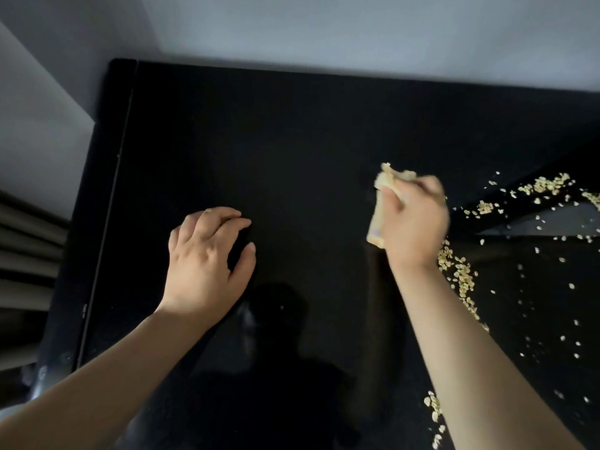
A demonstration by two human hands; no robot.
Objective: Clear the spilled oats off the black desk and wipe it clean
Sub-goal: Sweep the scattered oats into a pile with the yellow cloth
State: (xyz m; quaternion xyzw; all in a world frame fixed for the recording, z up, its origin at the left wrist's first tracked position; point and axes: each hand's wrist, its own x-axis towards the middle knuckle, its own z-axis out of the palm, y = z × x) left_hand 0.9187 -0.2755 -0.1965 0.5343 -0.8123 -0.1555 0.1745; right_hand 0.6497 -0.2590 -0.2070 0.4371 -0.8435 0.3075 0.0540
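A glossy black desk (pixel 292 125) fills the frame, with a pale wall (pixel 324 27) along the top. Left of centre, the left hand (pixel 204 261) rests on the desk, fingers loosely bent, thumb spread, holding nothing. Right of centre, the right hand (pixel 415 222) is clenched around a yellowish cloth (pixel 394 175). Oats (pixel 457 274) lie scattered and in small heaps down the right side

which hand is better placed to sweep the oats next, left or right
Right. The right hand grips the yellowish cloth just beside the spilled oats on the right side of the black desk. The left hand rests on a bare part, holding nothing, farther from them.
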